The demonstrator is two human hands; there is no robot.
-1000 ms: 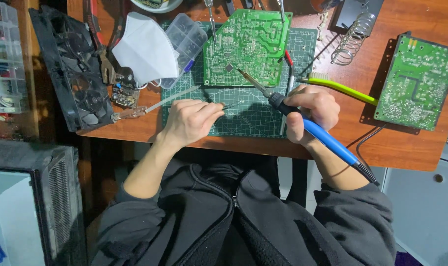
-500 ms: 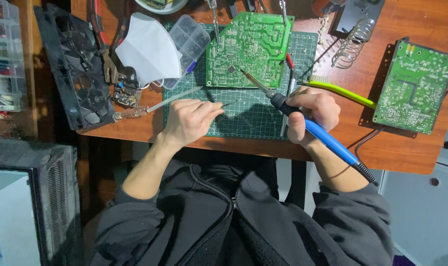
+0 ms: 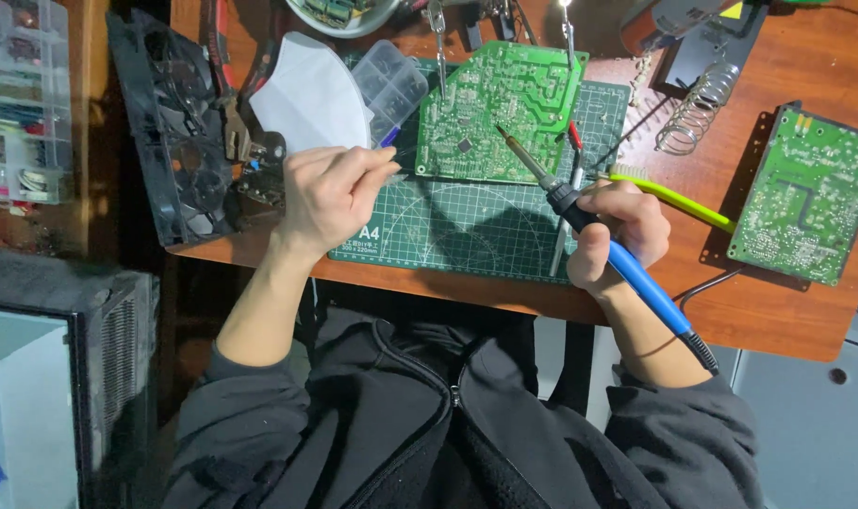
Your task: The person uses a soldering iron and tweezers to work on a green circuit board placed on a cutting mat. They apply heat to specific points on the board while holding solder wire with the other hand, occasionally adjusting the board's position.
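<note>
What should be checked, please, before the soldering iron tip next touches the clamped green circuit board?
1. Soldering iron gripped firmly in right hand: ok.
2. Iron tip over the circuit board, contact with it: cannot tell.
3. Board held by clip stand arms: ok.
4. Cutting mat under the work: ok.
5. Left hand away from the tip, near the board's left edge: ok.
6. What the left hand pinches: cannot tell.

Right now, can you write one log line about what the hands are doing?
right hand: grips blue soldering iron, tip over green circuit board | left hand: pinches thin tool by board's left edge | cutting mat underneath
</note>
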